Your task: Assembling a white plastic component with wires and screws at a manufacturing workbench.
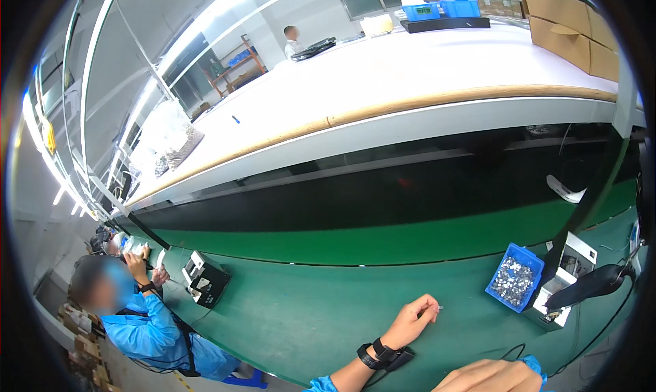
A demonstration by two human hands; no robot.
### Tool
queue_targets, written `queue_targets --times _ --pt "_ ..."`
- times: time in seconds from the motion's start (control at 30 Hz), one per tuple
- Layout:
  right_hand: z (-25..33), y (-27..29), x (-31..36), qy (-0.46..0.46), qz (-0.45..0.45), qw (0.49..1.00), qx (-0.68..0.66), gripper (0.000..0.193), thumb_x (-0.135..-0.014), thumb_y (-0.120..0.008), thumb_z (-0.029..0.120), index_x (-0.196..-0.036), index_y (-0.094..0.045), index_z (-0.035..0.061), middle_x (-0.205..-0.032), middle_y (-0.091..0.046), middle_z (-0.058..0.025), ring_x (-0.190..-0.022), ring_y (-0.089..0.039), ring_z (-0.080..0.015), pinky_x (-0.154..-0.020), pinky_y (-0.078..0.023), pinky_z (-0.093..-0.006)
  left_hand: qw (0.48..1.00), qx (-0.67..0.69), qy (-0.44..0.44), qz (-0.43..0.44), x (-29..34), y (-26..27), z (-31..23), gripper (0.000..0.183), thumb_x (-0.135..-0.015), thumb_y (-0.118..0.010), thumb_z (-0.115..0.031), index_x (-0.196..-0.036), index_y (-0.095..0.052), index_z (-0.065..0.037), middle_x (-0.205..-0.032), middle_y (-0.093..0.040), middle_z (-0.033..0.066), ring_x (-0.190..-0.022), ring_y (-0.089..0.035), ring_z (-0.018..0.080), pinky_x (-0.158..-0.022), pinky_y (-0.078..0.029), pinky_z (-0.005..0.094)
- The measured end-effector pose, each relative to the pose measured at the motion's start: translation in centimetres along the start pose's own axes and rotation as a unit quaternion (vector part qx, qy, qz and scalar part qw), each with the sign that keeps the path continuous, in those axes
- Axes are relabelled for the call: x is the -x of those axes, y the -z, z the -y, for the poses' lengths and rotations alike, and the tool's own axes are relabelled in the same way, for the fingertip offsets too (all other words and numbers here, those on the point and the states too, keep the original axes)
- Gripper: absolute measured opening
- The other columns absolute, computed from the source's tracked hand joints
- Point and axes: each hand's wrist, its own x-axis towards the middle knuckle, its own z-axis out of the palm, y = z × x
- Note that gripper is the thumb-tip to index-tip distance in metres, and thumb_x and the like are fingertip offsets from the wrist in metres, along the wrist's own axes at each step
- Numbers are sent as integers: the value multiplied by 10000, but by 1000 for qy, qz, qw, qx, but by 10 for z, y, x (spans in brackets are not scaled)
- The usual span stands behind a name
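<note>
My left hand [414, 319] reaches over the green bench with a black band at its wrist. Its thumb and forefinger are pinched on a small pale piece [440, 308], too small to name. My right hand [489, 377] is at the lower edge, back upward, partly cut off by the picture; its fingers are hidden. Beyond it, to the right, a blue bin [493, 287] holds many small metal parts [514, 281]. Beside the bin stands a black and silver bench device [559, 281], partly behind a long black object [586, 288] with a cable.
A co-worker in blue [147, 330] sits at the left, near another black box-shaped device [208, 281]. Behind the green bench [328, 303] rises a white table [410, 71] with a cardboard box [570, 33] and clear bags [167, 136]. Cables run along the right side.
</note>
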Motion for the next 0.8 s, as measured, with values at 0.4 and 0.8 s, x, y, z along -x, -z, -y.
queue_targets --times 0.4,0.8 --pt "-19 -2 -1 127 -134 983 -14 667 -1021 -649 523 -849 -742 -115 -978 -710 -376 -914 -688 -456 -648 -608 -444 1000 -26 9 -4 0 2 -2 113 -1085 -544 -100 -1005 -577 -27 -870 -612 10 -782 -585 93 -718 -490 265" --pt "-9 4 2 72 -99 993 -11 700 -1053 -596 550 -933 -763 -120 -1079 -690 -313 -969 -652 -397 -736 -618 -411 1000 -19 2 -4 -1 0 -4 99 -1082 -543 -83 -1009 -582 -30 -873 -609 5 -792 -588 93 -722 -490 264"
